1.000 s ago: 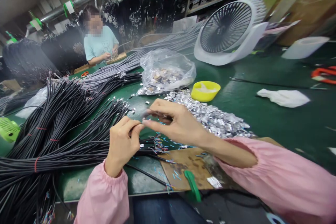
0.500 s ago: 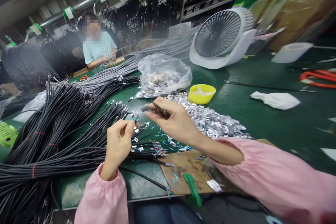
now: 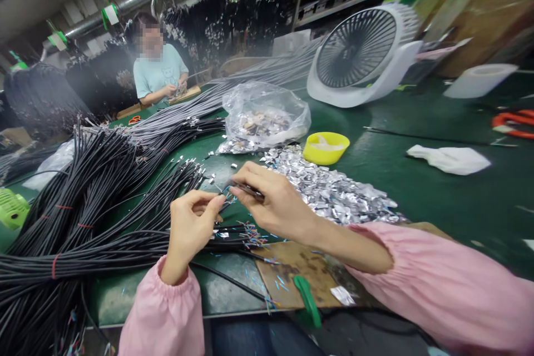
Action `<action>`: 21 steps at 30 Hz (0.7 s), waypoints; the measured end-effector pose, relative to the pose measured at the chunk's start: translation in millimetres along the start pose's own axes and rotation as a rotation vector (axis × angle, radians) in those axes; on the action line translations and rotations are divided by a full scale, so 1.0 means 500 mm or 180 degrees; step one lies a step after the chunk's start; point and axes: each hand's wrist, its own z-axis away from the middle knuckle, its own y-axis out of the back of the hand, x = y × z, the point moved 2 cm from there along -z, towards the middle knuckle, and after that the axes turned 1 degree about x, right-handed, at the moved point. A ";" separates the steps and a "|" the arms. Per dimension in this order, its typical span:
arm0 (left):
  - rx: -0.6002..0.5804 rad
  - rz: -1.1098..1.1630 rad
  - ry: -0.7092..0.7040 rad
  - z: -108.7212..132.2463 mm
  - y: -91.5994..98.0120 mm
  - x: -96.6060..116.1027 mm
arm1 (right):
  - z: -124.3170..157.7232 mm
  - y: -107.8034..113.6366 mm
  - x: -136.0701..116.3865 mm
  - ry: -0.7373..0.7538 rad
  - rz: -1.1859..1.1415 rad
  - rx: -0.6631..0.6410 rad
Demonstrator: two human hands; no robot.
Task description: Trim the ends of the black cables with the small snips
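Observation:
My left hand (image 3: 192, 228) pinches the end of a black cable between thumb and forefinger. Thin coloured wires (image 3: 226, 189), blue among them, stick out past those fingertips. My right hand (image 3: 277, 200) is closed around slim dark metal tweezers (image 3: 251, 193), whose tips meet the wires; their exact grip is too small to make out. Beneath both hands lie more stripped cable ends (image 3: 252, 235) with coloured wires. A bundle of black cables (image 3: 137, 250), tied with red bands, runs in from the left.
Foil scraps (image 3: 334, 192) are heaped right of my hands, near a yellow bowl (image 3: 326, 148) and a clear plastic bag (image 3: 267, 114). A white fan (image 3: 362, 55) stands behind. A brown board (image 3: 287, 272) with a green clip (image 3: 307, 300) lies at the front edge. A co-worker (image 3: 161, 75) sits opposite.
My right hand has come down slightly, bringing the tweezers from above the cable end onto its wires. My left hand stays nearly in place, still pinching the cable.

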 end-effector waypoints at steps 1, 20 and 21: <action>-0.0189 0.0042 0.0134 -0.001 0.001 -0.001 | -0.002 -0.001 0.002 -0.0162 -0.0123 -0.0099; 0.1301 -0.1496 -0.2073 0.026 -0.010 -0.006 | 0.012 0.010 -0.018 0.0205 0.0168 0.0200; 0.1308 -0.1491 -0.1999 0.027 -0.011 -0.006 | 0.016 0.009 -0.022 0.0473 0.0300 0.0202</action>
